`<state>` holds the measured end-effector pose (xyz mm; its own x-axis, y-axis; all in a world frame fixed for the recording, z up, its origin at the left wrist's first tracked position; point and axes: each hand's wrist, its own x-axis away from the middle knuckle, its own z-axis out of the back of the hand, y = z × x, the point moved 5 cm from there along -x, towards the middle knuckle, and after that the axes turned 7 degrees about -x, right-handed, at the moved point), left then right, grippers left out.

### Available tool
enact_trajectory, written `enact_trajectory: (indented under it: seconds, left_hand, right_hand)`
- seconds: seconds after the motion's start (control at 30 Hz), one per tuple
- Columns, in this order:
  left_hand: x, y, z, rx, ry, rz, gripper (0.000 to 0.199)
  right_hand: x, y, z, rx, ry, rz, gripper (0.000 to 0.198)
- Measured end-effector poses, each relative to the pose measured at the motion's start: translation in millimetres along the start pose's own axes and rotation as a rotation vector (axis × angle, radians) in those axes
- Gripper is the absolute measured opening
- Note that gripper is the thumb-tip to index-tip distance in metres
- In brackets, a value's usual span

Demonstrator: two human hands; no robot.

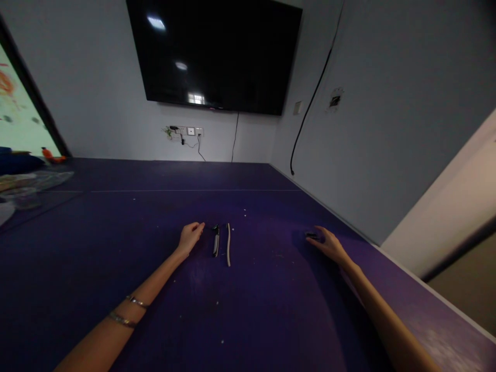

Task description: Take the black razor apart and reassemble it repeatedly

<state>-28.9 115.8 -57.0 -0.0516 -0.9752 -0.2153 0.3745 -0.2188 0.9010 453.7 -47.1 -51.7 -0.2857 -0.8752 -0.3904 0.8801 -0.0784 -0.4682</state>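
Observation:
My left hand (190, 237) is closed in a pinch, its fingertips just left of a slim black-and-silver object (216, 244). A thin dark piece seems to run from that object towards the fingertips; what the pinch holds is too small to make out. Beside it, a pale, slightly bent strip (228, 245) lies lengthwise on the purple tabletop (256, 310). Far to the right, my right hand (328, 244) has its thumb and fingers around a small dark object (311, 236) at the table surface. Its exact kind is unclear.
Small white specks dot the tabletop. At the far left are a clear plastic cup (23, 199), crumpled clear plastic (54, 179) and an orange item (53, 156). A black cable (310, 108) hangs down the right wall; a television (217, 57) hangs at the back.

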Motion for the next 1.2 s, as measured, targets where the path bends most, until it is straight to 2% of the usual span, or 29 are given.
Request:
enact_trajectory:
  seconds: [0.23, 0.4, 0.6, 0.77, 1.07, 1.2]
  left_hand:
    - [-1.5, -1.4, 0.8, -0.017, 0.002, -0.033, 0.036]
    - [-1.5, -2.4, 0.4, -0.024, 0.012, -0.044, 0.036]
    - [-3.8, -5.5, -1.6, -0.033, 0.029, -0.06, 0.036]
    - [-2.2, -3.5, -2.4, -0.056, 0.021, -0.082, 0.036]
    - [0.5, -1.3, -4.0, -0.105, 0.01, -0.111, 0.036]
    - [0.1, -1.2, -5.7, -0.121, 0.016, -0.107, 0.035]
  right_hand:
    - [-4.8, 18.9, -14.6, -0.113, -0.015, 0.032, 0.059]
    - [-8.4, 29.4, -19.4, -0.105, -0.038, 0.054, 0.054]
    - [-8.8, 16.1, -18.0, -0.097, 0.026, 0.066, 0.055]
    - [-12.8, -34.9, -33.5, -0.177, 0.073, 0.169, 0.055]
    - [-10.9, -174.8, -96.4, -0.275, -0.101, 0.35, 0.057]
    - [-7.1, -217.0, -115.2, -0.286, -0.137, 0.389, 0.059]
